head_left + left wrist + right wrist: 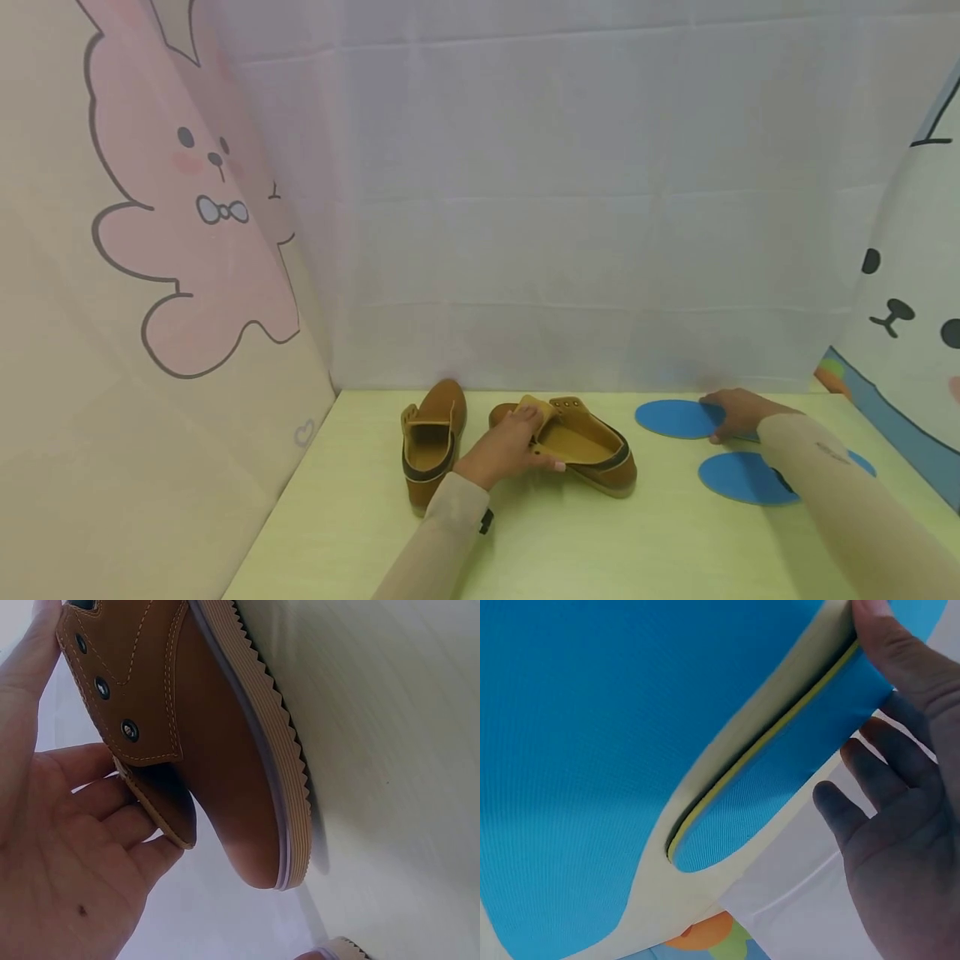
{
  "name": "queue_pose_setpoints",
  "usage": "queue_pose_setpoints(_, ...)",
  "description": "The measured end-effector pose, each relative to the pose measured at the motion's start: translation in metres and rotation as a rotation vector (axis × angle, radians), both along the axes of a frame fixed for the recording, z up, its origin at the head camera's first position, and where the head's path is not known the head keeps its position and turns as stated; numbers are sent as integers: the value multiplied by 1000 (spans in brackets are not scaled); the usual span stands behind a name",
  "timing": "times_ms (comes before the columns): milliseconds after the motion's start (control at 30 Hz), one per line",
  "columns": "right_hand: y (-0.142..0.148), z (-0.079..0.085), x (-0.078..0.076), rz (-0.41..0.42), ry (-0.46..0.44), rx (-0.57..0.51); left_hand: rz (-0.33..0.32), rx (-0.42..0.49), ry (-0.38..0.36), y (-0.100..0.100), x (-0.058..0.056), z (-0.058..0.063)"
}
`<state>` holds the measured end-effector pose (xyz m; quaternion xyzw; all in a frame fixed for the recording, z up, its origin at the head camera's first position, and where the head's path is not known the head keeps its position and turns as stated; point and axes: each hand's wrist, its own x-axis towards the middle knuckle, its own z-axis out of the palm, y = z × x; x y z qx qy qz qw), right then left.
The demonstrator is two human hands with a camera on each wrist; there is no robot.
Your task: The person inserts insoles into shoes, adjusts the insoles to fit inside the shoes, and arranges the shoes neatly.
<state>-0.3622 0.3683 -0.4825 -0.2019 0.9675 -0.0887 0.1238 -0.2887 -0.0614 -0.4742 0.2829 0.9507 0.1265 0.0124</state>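
Two hands, two brown shoes, two blue insoles on the one table (pixel 570 542)! Left hand (pixel 504 446) is at the angled brown shoe (pixel 612 475), its grip on the single tongue (pixel 542 407), and the left wrist view counts three eyelets (pixel 102 688) on one flap. That shoe sits mid-table; the upright brown shoe (pixel 429 446) stands just to its left. Over on the right, right hand (pixel 738 412) has its grip pinched on the far blue insole (pixel 675 418), thumb one side, fingers the other, while the near blue insole (pixel 750 477) lies flat under the right sleeve (pixel 847 492).
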Motion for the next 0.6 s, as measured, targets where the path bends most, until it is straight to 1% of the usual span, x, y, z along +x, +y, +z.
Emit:
queue_pose_setpoints(267, -2, 4, 1, -20, 17, -23, -4, 12, -10, 1, -1, 1)
queue_pose_setpoints(433, -6, 5, 2, -21, 52, -33, 3, 10, -19, 0, -1, 1)
queue_pose_setpoints(600, -11, 5, 2, 3, 106, -39, 5, 6, -11, 0, -2, -2)
